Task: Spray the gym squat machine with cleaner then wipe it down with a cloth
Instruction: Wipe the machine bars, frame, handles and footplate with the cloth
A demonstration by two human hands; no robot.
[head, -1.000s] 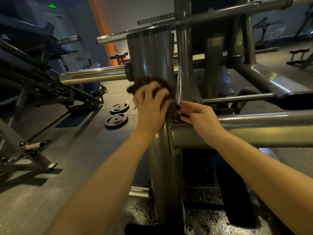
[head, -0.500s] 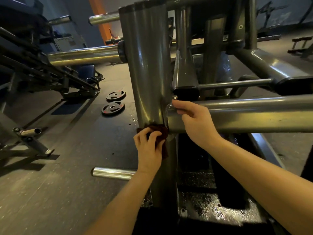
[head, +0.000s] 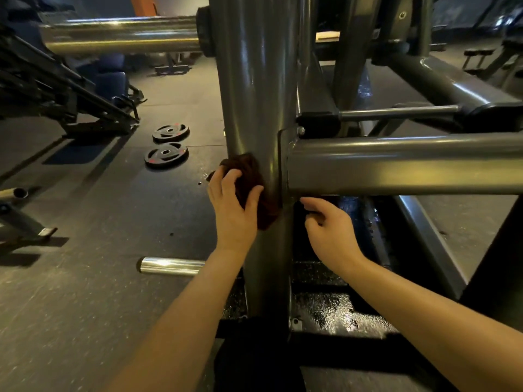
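The squat machine's thick grey upright post (head: 254, 80) rises through the middle of the view. A grey crossbar (head: 396, 165) joins it from the right. My left hand (head: 232, 210) grips a dark brown cloth (head: 249, 176) and presses it against the left front of the post, level with the crossbar joint. Just under the crossbar, my right hand (head: 328, 230) sits beside the post's right edge. Its fingers are loosely curled and I see nothing in them. No spray bottle is in view.
A chrome peg (head: 169, 265) sticks out low on the post's left, and a chrome sleeve (head: 121, 33) higher up. Two weight plates (head: 167, 154) lie on the dark floor to the left. Another machine (head: 56, 89) stands at far left. The black base plate (head: 334, 312) glistens wet.
My left hand slid the cloth down the post from above the crossbar to joint level. My right hand came off the crossbar's top and dropped beneath it.
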